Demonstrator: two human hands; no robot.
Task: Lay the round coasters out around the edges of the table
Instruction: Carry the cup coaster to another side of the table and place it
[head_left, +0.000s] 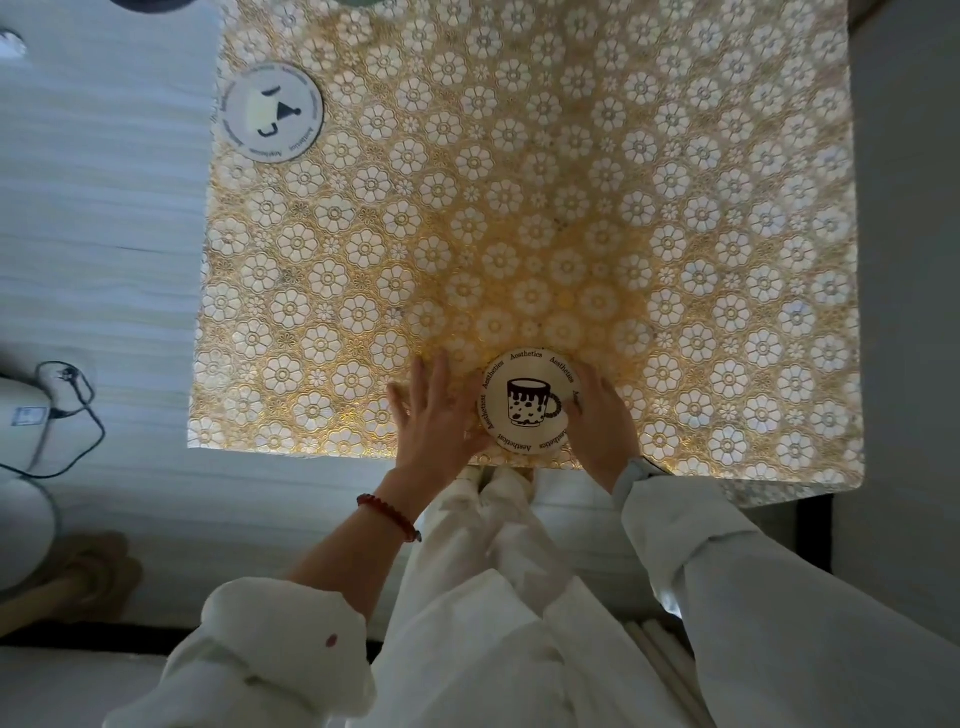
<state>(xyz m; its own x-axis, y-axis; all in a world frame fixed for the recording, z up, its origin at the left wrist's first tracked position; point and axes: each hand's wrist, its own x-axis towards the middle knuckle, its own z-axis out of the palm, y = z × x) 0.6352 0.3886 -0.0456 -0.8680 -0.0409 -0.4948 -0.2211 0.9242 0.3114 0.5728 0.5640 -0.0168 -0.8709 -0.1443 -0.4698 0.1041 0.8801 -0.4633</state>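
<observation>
A round white coaster (530, 402) with a mug drawing lies at the near edge of the table (571, 208), which has a gold flower-patterned cloth. My right hand (602, 426) grips its right side, fingers curled over the rim. My left hand (436, 415) rests beside its left rim with fingers spread, touching it near the palm. A second round coaster (271, 111) lies flat near the table's left edge, further away.
Part of another round object (363, 2) shows at the table's far edge. Left of the table, on the pale floor, lie a white device with a black cable (78, 410) and a wooden stool leg (67, 582). A grey wall runs along the right.
</observation>
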